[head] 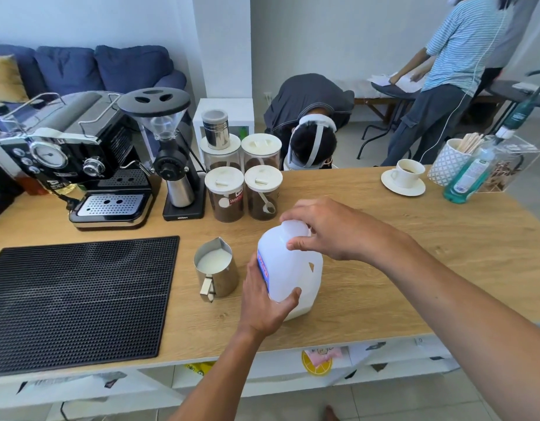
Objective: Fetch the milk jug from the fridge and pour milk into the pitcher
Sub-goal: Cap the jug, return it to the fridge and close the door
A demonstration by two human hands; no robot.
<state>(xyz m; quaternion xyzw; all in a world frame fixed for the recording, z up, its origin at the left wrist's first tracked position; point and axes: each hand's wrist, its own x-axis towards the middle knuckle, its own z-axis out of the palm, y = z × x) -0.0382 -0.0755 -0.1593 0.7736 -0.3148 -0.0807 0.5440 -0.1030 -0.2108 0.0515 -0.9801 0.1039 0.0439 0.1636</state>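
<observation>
A white plastic milk jug point(288, 268) with a blue and red label stands upright on the wooden counter point(414, 262). My left hand point(264, 305) wraps around the jug's lower body from the near side. My right hand point(326, 230) covers the jug's top, fingers closed around the cap, which is mostly hidden. Just left of the jug stands a steel pitcher point(215, 271) with milk inside, its handle toward me. A little milk shows at the jug's bottom.
A black rubber mat point(77, 302) lies at the left. Behind are an espresso machine point(77, 165), a grinder point(171, 159) and several coffee jars point(241, 177). A cup on a saucer point(404, 177) and a green bottle point(469, 177) stand at the far right. One person bends behind the counter; another stands farther back.
</observation>
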